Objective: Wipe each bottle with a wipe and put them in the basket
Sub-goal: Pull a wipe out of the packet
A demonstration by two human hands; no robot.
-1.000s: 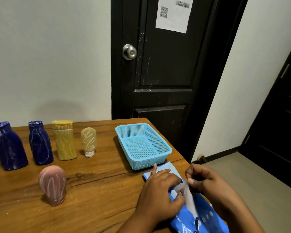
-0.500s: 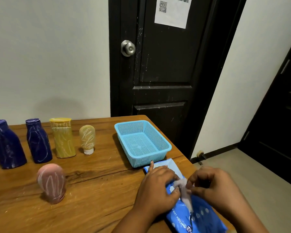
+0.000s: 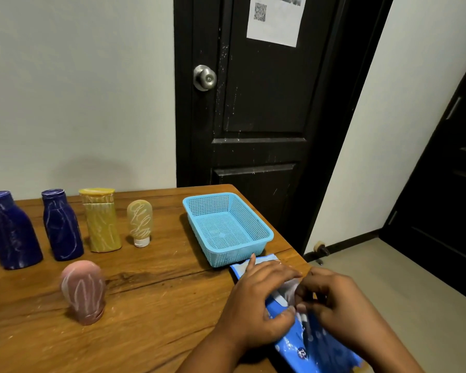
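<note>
Blue wipes pack (image 3: 315, 345) on the table (image 3: 159, 305), right edge | our left hand (image 3: 258, 300) presses it flat, fingers relaxed | our right hand (image 3: 339, 300) pinches the white wipe (image 3: 289, 290), now bunched lower than 1 second ago, likely not yet free | 5 bottles (image 3: 101, 222) stand unwiped at left | basket (image 3: 269, 234) beside pack holds nothing

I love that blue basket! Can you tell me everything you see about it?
The basket is light blue and looks like plastic. It is a shallow rectangle with sloping walls, a smooth rim and tiny holes all over. It stands upright on the wooden table, near its far right corner. No bottle is in it yet. A blue wipes packet lies just in front of its near side; whether they touch cannot be told.
</note>
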